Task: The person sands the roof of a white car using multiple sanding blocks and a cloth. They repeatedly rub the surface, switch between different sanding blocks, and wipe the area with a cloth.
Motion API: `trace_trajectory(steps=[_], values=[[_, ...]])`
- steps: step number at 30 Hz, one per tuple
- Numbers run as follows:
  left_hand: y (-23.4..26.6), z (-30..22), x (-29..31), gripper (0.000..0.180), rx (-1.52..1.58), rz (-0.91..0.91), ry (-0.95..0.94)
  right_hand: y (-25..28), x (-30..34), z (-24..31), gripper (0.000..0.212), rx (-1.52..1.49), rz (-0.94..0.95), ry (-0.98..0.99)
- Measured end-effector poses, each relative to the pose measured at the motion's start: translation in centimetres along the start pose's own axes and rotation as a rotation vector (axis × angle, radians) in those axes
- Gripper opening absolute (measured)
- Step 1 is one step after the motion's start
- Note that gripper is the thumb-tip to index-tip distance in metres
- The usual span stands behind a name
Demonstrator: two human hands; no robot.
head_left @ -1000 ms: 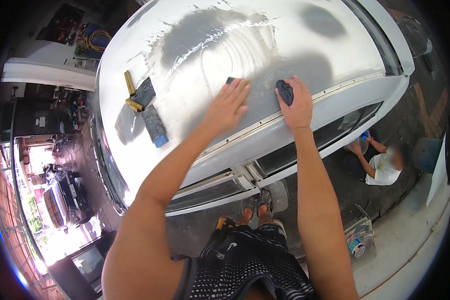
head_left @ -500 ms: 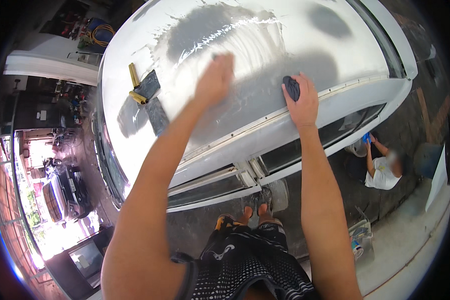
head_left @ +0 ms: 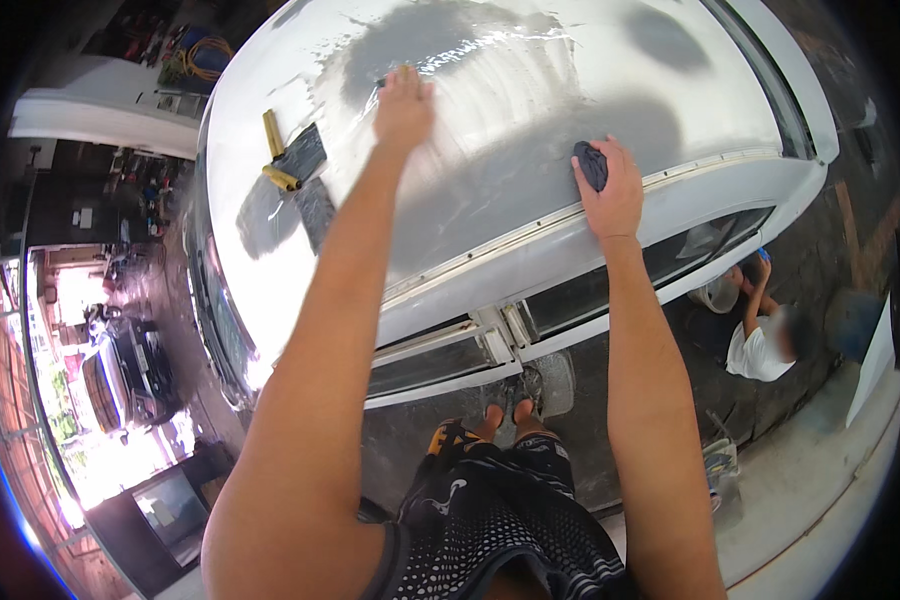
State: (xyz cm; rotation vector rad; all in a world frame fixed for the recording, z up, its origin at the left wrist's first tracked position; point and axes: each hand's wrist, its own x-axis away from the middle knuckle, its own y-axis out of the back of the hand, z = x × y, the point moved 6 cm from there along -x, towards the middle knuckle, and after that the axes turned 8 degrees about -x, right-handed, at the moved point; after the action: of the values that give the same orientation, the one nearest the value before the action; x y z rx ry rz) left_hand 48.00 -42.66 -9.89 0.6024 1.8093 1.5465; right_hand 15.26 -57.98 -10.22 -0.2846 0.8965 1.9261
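Note:
The white car roof [head_left: 370, 215] has dull grey patches and a wet, streaked area. My left hand [head_left: 405, 112] presses on its far part, at the edge of a large grey patch; a small dark piece [head_left: 381, 84] peeks out by the fingertips, its kind unclear. Near the roof's side rail, my right hand [head_left: 615, 190] is closed around a crumpled dark cloth [head_left: 591, 166] resting on the roof. Left of my left forearm lie two dark sheets [head_left: 300, 150] and two yellowish rolled pieces [head_left: 273, 134].
Below the roof are the car's side windows [head_left: 630, 278] and the wet floor where I stand. To the right, a person in a white shirt [head_left: 757, 345] is low beside a bucket [head_left: 717, 293]. A dark vehicle [head_left: 135, 372] stands at the left, by the bright opening.
My left hand has moved farther away and to the left across the wet streaks. The right hand stays on the cloth in nearly the same place. The other person's arms have shifted.

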Motion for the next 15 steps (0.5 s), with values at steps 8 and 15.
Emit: trace_trajectory(steps=[8,15], values=[[-0.8,-6.2,11.5,0.056,0.125,0.186,-0.497,2.3,0.1,-2.0,0.036,0.079,-0.047,0.044],[-2.2,-6.2,8.8,0.059,0.129,-0.045,-0.215,1.6,0.1,-1.7,0.037,0.064,-0.035,0.02]])
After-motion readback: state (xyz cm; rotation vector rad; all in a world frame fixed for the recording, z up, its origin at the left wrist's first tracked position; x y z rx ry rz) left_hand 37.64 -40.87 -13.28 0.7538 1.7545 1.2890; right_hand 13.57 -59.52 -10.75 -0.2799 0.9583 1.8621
